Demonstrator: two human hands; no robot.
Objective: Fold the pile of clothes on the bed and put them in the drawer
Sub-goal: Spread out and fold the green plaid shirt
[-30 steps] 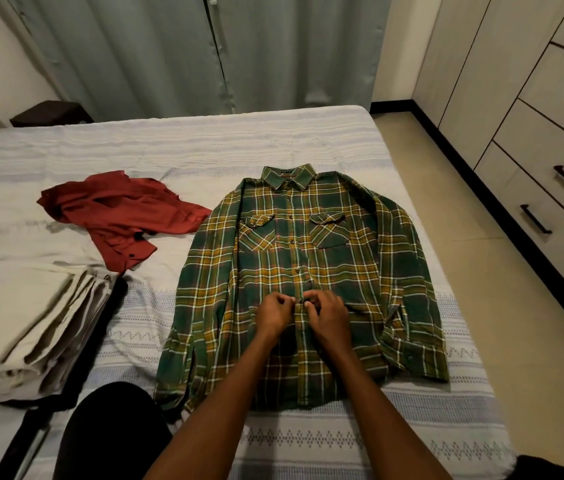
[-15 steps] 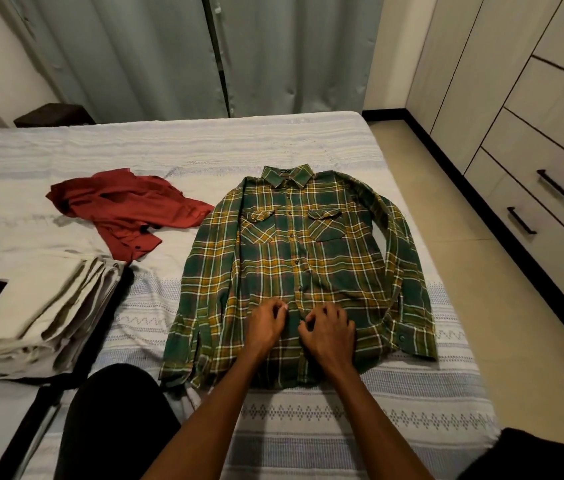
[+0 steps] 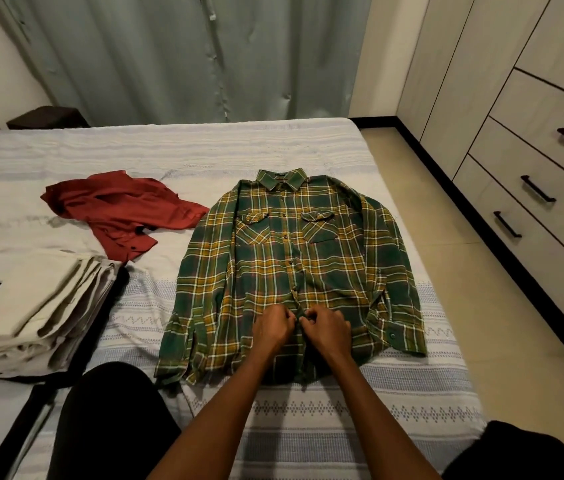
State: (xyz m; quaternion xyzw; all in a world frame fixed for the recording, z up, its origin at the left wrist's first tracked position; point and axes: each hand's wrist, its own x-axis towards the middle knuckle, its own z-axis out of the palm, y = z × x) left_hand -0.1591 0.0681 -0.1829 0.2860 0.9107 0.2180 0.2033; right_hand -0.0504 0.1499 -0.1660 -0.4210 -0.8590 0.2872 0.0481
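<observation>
Green plaid shirt [image 3: 294,271] lies flat, front up, on the bed [image 3: 204,150], collar away from the person, sleeves folded in along its sides. Left hand [image 3: 272,329] and right hand [image 3: 327,330], fingers curled, pinch the button placket near the hem, almost touching. Crumpled red shirt [image 3: 124,209] lies left of it; folded beige stack [image 3: 34,313] nearer left. Drawers [image 3: 533,188] at right, closed.

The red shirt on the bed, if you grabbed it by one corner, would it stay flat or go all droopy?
Probably droopy: the red shirt already lies crumpled in soft folds on the bed, so it looks thin and floppy. It likely feels light too. It shouldn't slide away, since cloth on a woven bedcover tends to grip.
</observation>
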